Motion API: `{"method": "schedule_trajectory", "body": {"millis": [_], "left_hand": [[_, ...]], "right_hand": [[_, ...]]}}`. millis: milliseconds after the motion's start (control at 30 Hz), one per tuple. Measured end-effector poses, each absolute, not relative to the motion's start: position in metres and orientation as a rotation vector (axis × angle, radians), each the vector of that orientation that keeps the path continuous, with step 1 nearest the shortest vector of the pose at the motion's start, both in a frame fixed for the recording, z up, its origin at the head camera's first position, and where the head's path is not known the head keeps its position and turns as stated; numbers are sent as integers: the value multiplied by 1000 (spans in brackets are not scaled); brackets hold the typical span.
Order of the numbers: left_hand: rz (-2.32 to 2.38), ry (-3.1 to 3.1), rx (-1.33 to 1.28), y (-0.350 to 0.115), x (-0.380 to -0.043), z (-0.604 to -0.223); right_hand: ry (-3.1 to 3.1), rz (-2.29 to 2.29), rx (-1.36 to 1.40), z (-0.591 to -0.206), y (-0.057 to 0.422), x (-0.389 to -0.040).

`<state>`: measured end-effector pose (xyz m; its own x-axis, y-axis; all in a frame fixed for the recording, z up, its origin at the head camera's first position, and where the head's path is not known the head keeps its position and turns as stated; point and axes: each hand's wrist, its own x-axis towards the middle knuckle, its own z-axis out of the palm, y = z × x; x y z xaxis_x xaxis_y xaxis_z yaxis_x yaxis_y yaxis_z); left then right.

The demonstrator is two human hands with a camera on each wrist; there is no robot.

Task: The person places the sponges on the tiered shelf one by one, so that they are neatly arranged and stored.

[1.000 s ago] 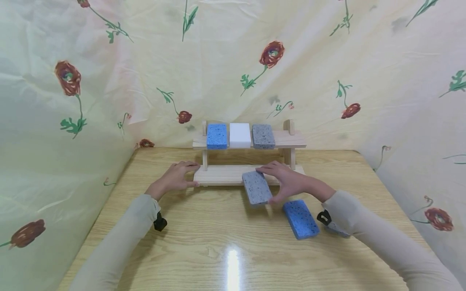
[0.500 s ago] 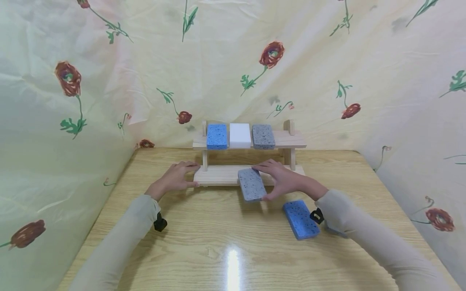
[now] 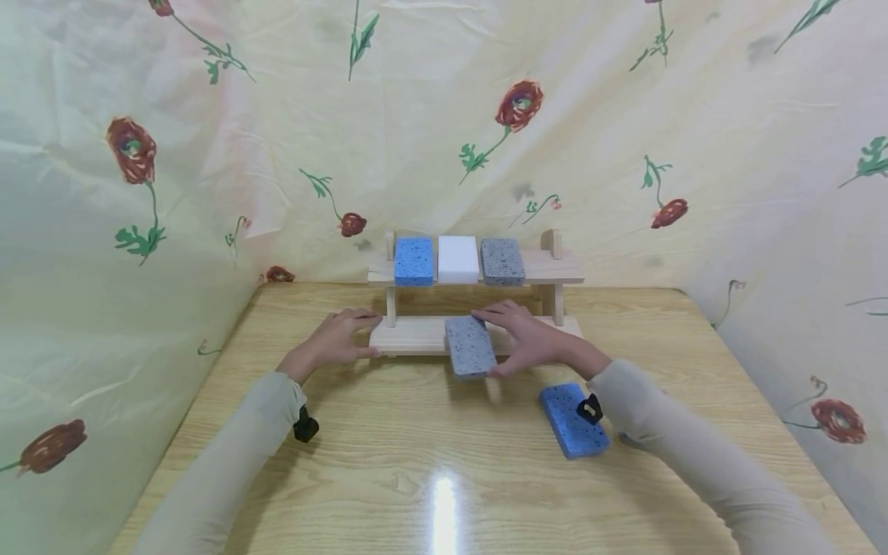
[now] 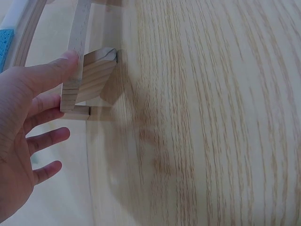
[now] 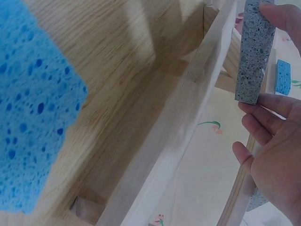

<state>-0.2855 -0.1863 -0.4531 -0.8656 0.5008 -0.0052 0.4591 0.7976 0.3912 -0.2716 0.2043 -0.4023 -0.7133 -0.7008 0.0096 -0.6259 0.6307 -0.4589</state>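
Note:
My right hand [image 3: 530, 338] grips a grey speckled sponge [image 3: 471, 346] between thumb and fingertips. This sponge is tilted over the front of the lower board of a small two-tier wooden shelf [image 3: 409, 333]. In the right wrist view, the thumb and fingers hold opposite edges of the grey sponge [image 5: 255, 52]. At the shelf's left end, my left hand [image 3: 333, 338] holds the lower board, thumb at its front corner and fingers farther back. The left wrist view shows the thumb against the board [image 4: 77, 42], with the two outer fingers [image 4: 49, 140] free.
On the upper board lie a blue sponge [image 3: 414, 261], a white sponge [image 3: 458, 260] and another grey sponge [image 3: 502, 261]. Another blue sponge [image 3: 574, 420] lies on the wooden table [image 3: 375, 470] under my right wrist. My right sleeve [image 3: 645, 408] mostly hides a further bluish-grey piece. A flowered cloth [image 3: 430, 139] hangs behind.
My right hand has carried the grey sponge left and slightly back toward the middle of the lower board. The left hand has stayed at the shelf's end.

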Motion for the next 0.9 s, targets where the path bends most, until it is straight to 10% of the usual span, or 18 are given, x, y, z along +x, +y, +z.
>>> {"method": "schedule_trajectory", "body": {"millis": [900], "left_hand": [[604,2871,757,-186,-284,-453]], "right_hand": [[2673,-685,-1077,-416,179,-292]]}}
